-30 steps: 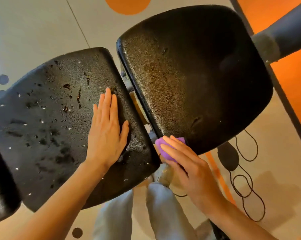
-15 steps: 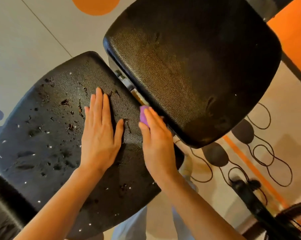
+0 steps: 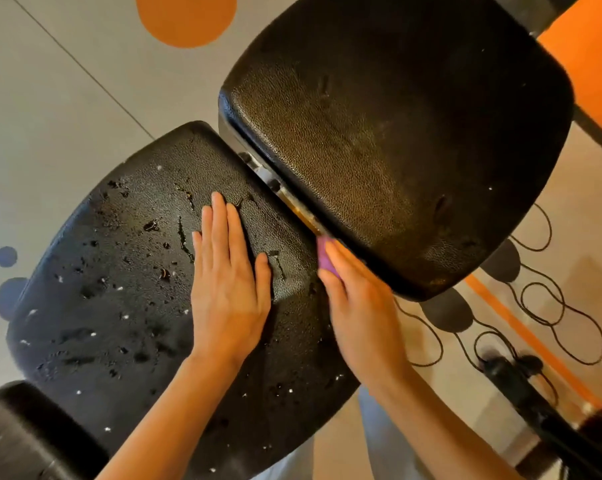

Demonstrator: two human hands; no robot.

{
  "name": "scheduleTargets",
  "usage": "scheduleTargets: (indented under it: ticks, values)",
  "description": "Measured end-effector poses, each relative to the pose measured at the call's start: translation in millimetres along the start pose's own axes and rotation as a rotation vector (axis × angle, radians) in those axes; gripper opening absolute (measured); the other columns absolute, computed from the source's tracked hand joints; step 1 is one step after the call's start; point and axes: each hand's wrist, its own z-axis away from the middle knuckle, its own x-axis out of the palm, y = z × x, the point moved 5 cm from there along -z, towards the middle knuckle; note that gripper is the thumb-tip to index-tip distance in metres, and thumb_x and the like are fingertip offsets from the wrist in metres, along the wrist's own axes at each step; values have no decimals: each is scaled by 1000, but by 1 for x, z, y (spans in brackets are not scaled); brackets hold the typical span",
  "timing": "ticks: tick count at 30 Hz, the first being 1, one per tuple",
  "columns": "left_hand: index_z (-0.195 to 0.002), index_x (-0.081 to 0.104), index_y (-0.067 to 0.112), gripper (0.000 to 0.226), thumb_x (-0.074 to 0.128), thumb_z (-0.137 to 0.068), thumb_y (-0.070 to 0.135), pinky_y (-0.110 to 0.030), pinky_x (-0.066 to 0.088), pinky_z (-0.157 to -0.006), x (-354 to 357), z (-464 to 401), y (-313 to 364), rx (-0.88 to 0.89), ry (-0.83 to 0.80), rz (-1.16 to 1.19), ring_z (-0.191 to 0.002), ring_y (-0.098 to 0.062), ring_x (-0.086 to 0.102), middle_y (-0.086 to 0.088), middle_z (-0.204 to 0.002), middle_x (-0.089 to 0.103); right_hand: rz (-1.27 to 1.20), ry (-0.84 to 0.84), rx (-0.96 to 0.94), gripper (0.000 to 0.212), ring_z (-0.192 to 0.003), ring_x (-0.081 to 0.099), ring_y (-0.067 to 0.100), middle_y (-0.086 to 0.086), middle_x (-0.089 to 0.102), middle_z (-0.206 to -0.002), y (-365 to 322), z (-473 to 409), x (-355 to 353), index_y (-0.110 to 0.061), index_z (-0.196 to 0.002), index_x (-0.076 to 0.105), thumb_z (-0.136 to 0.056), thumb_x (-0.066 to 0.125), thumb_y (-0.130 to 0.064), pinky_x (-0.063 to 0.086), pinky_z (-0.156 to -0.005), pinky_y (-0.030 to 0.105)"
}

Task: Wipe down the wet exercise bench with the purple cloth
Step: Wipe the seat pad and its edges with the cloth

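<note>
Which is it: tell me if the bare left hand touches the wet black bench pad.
Touching. The head view shows the left hand pressed flat, palm down, on the wet pad.

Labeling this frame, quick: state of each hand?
Left hand: open, flat on the wet bench pad, holding nothing.
Right hand: pressing the purple cloth into the gap between pads.

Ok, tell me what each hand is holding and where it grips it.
The right hand presses the purple cloth under its fingertips, in the gap between the pads. The left hand holds nothing; it lies flat on the wet pad.
</note>
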Motion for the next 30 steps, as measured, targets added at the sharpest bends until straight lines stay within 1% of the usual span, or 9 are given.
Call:
scheduleTargets:
  ticks: [5, 6, 10, 14, 16, 20, 24, 27, 30]
  values:
    - [-157, 8, 14, 65, 37, -103, 32, -27, -7, -123, -6, 0, -6, 24, 8, 173, -153, -14, -7, -2, -166, -2, -179, 29, -91, 36, -121, 55, 20, 4, 59, -132, -86, -124, 55, -14, -134, 52, -101, 43, -24, 43, -103, 45]
    - [-157, 8, 14, 65, 38, -102, 32, -26, -6, -123, -10, 0, -11, 20, 18, 181, -153, -13, -6, -1, -166, -2, -178, 31, -107, 36, -119, 56, 20, 4, 61, -130, -89, -126, 54, -14, -134, 52, -101, 43, -24, 44, -102, 42]
    - [-157, 9, 11, 65, 41, -103, 28, -36, -2, -125, -23, 0, -43, -36, 74, 116, -153, -15, -7, -1, -166, -3, -134, 6, -53, 36, -112, 54, -1, -4, 61, -129, -37, -61, 20, -19, -135, 52, -101, 43, -25, 33, -92, -1]
    - [-157, 8, 10, 65, 36, -103, 33, -36, -1, -125, -25, 0, -59, -71, 83, 83, -153, -16, -8, -2, -166, -5, -69, 32, 16, 37, -120, 51, 1, -4, 60, -132, -20, -41, 14, -19, -134, 54, -100, 43, -27, 36, -103, 11]
    - [-157, 8, 9, 66, 35, -102, 34, -32, -4, -124, -23, 0, -59, -58, 80, 73, -153, -18, -8, -4, -166, -4, -24, 59, -67, 36, -116, 56, 7, -2, 61, -129, -56, -73, 31, -16, -133, 54, -101, 42, -25, 44, -96, 16]
    - [-156, 9, 5, 65, 34, -102, 32, -35, -2, -125, -22, 0, -60, -45, 83, 38, -153, -22, -7, -9, -165, -3, -105, 23, -138, 31, -104, 61, 11, 1, 64, -120, -129, -160, 73, -12, -127, 56, -102, 41, -23, 41, -74, 11]
    - [-156, 9, 4, 65, 33, -102, 34, -36, -1, -124, -22, 0, -61, -27, 79, 23, -153, -23, -7, -10, -165, -3, -124, 31, -176, 34, -82, 53, 0, 6, 67, -111, -123, -150, 70, -13, -132, 54, -101, 43, -21, 35, -63, -4]
    - [-156, 8, 5, 66, 33, -102, 35, -32, -4, -124, -22, 0, -62, -26, 74, 41, -153, -23, -7, -9, -165, -4, -81, 72, -125, 36, -89, 54, -8, -1, 65, -119, -67, -84, 39, -17, -136, 52, -100, 46, -21, 32, -75, -9]
    - [-156, 7, 6, 67, 33, -102, 36, -30, -6, -124, -23, -1, -62, -24, 88, 45, -153, -22, -7, -9, -165, -4, -25, 62, -61, 41, -119, 53, 0, -5, 56, -136, -33, -46, 25, -19, -139, 48, -99, 46, -24, 31, -94, -5]
